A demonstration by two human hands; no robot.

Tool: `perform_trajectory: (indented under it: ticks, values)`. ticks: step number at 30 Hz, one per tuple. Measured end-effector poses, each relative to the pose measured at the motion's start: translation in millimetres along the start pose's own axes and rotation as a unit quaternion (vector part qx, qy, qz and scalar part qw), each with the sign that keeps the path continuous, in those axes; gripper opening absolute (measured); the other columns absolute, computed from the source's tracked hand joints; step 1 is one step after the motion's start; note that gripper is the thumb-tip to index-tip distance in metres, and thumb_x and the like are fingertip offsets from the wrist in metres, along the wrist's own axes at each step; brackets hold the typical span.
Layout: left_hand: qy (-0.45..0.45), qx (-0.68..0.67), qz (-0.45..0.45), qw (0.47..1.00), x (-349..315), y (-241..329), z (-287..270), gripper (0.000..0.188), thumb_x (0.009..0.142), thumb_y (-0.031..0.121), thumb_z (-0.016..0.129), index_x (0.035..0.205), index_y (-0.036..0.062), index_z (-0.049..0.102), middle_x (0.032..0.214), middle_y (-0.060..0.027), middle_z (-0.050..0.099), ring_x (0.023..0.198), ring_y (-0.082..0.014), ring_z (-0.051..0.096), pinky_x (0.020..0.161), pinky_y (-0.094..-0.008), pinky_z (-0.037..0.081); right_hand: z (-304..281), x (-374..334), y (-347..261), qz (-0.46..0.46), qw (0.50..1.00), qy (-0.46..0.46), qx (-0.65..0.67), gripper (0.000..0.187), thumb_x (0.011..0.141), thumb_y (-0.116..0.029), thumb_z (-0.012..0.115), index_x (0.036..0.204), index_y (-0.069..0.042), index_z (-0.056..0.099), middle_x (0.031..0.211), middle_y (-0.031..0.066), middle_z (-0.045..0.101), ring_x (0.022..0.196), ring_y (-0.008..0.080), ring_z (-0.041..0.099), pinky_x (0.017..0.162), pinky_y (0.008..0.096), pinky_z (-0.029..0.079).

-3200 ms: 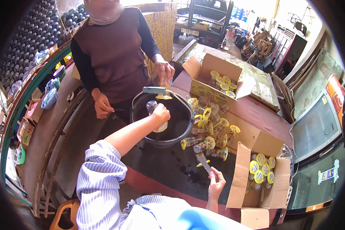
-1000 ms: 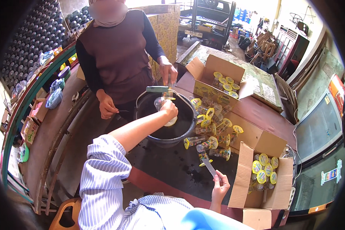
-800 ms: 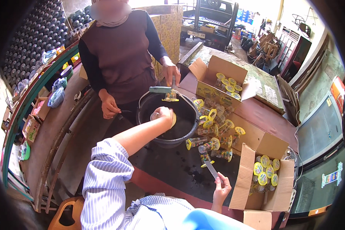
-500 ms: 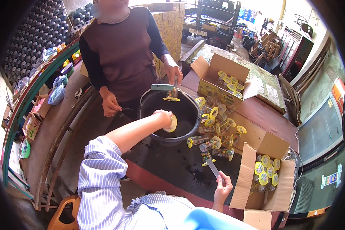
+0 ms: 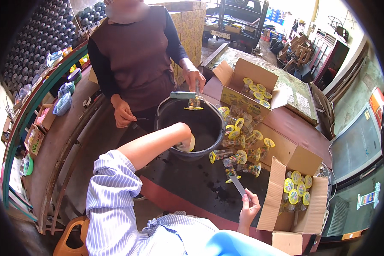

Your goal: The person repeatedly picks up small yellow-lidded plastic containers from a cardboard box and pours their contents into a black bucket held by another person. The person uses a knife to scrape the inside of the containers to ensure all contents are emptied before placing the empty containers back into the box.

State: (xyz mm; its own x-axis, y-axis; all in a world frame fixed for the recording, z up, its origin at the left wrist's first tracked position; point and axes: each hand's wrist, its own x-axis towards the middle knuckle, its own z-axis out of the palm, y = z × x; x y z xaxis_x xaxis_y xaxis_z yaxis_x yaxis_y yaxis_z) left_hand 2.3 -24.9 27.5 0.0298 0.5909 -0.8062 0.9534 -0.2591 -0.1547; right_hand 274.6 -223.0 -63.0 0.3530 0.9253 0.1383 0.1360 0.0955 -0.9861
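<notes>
My left hand (image 5: 184, 137) reaches down inside a black bucket (image 5: 220, 137), closed around a plastic cup whose pale yellow lid (image 5: 192, 143) shows at the fingers; the cup's body is hidden. My right hand (image 5: 249, 209) grips a flat grey blade (image 5: 237, 186) that looks like a knife or scraper. Its tip is close to a small clear cup (image 5: 230, 171) lying on the dark tabletop. Several clear cups with yellow lids (image 5: 239, 158) lie tipped over right of the bucket.
Across the bucket, a person (image 5: 134, 55) holds another lidded cup (image 5: 194, 104) over the rim and a thin dark tool in the other hand. Open cartons of lidded cups stand at the near right (image 5: 272, 194) and far right (image 5: 245, 100). An orange chair (image 5: 64, 239) is at lower left.
My left hand has gone slightly lower into the bucket, and the lid is now more covered. The bucket has shifted slightly right. My right hand with the blade has hardly moved.
</notes>
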Motion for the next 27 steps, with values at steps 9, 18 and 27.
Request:
perform_trajectory:
  ticks: [9,18,27]
  values:
    - [0.101,-0.018,-0.042,0.994,8,-8,7,0.054,0.073,0.038,0.056,0.115,0.0042,0.048,0.097,-0.0124,0.06,0.077,-0.0228,0.061,0.068,-0.0334,0.05,4,-2,-4,-0.018,1.0,-0.005,0.001,0.015,0.077,0.002,0.054,0.089,-0.001,0.063,0.066,-0.0029,0.045,0.056,0.0033,0.04,0.048,0.0172,0.03]
    - [0.345,-0.065,-0.075,0.933,-5,-9,17,0.058,0.073,0.05,0.053,0.106,0.0024,0.046,0.089,-0.0158,0.06,0.08,-0.0262,0.061,0.07,-0.0378,0.049,-5,-8,-15,-0.043,0.999,0.013,-0.022,0.015,0.077,0.001,0.055,0.089,-0.003,0.063,0.063,-0.003,0.044,0.054,0.0032,0.039,0.046,0.0182,0.029]
    - [0.253,-0.169,-0.063,0.951,0,-20,28,0.06,0.073,0.049,0.055,0.107,0.0006,0.052,0.087,-0.0153,0.061,0.08,-0.0264,0.06,0.07,-0.0349,0.049,-10,-43,-12,-0.033,0.997,0.038,-0.056,0.016,0.074,0.0,0.057,0.088,-0.004,0.064,0.06,-0.0001,0.045,0.056,0.0069,0.04,0.051,0.0202,0.033]
